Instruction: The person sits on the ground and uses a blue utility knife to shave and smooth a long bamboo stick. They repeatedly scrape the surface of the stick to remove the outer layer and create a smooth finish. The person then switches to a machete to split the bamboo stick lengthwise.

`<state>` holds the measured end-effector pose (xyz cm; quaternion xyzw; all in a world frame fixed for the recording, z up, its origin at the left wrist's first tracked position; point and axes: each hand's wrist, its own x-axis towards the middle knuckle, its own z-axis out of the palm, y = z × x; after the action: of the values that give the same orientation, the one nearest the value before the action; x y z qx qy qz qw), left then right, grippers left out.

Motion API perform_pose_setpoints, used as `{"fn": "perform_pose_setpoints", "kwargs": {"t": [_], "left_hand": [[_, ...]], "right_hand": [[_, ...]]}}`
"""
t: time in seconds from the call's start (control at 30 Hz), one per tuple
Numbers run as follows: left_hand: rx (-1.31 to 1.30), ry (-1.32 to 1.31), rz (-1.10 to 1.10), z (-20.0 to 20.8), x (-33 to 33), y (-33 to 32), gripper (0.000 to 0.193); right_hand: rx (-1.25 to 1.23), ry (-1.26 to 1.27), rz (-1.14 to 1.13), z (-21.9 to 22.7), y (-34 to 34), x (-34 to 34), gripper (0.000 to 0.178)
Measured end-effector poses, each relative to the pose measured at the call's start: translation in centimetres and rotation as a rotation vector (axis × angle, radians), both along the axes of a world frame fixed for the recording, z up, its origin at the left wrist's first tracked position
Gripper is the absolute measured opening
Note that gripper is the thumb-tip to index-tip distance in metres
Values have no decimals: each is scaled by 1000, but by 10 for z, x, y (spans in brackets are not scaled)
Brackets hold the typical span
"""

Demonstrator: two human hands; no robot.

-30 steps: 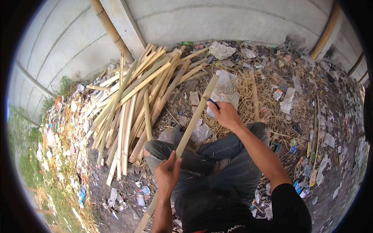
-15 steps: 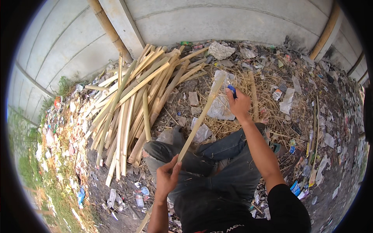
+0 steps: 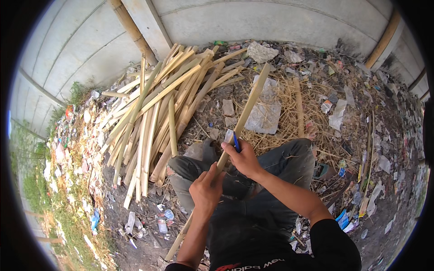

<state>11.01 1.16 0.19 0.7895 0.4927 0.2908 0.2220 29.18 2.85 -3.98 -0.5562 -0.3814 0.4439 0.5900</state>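
Note:
A long, pale bamboo strip (image 3: 251, 103) slants up and away across my lap, its lower end passing under my left forearm. My left hand (image 3: 206, 189) is closed around it just above my lap. Further up the strip, my right hand (image 3: 245, 158) grips a small blue-handled tool (image 3: 236, 142) against it. The tool's working end is too small to make out. The two hands are close together, the right one slightly farther out.
A heap of split bamboo strips (image 3: 156, 113) lies ahead on the left. Beyond my crossed legs are a pale flat slab (image 3: 264, 115), thin shavings (image 3: 287, 108) and a bamboo piece (image 3: 299, 106). Litter covers the ground up to a concrete wall (image 3: 271, 22).
My right hand with the blue-handled tool has come down the strip toward me, beside my left hand. My left hand has shifted slightly up and right, still holding the strip.

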Motion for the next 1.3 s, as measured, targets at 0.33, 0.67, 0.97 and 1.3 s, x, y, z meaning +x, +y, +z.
{"fn": "perform_pose_setpoints", "kwargs": {"t": [0.33,0.67,0.97,1.3], "left_hand": [[-664,-1,-362,3,-74,-1,38],[-737,-362,-241,-7,-65,-12,37],[-734,-446,-190,11,-32,4,33],[-650,-437,-170,1,-32,12,38]], "right_hand": [[180,520,-287,47,26,87,30],[133,176,-125,53,16,91,35],[26,-303,274,28,-24,-1,44],[-49,-927,373,31,-57,-11,57]]}}
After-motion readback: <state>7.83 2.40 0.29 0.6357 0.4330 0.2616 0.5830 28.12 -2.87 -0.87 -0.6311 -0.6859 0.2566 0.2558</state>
